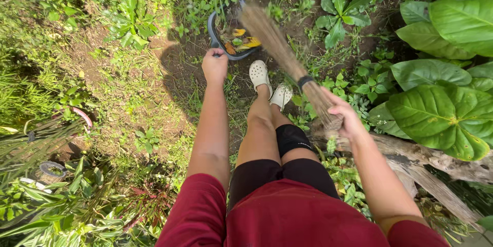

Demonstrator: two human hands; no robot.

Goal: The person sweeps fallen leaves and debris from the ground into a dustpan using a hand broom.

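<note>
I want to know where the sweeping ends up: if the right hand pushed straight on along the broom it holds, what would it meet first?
Probably the dustpan: the right hand points its broom up-left, the bristle tip already over the yellow leaves in it. Depth is unclear.

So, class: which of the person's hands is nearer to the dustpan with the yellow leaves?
The left. The left hand grips the handle of the dustpan at its near edge. The right hand is farther back and off to the side, gripping the broom, whose bristle end reaches the pan.
</note>
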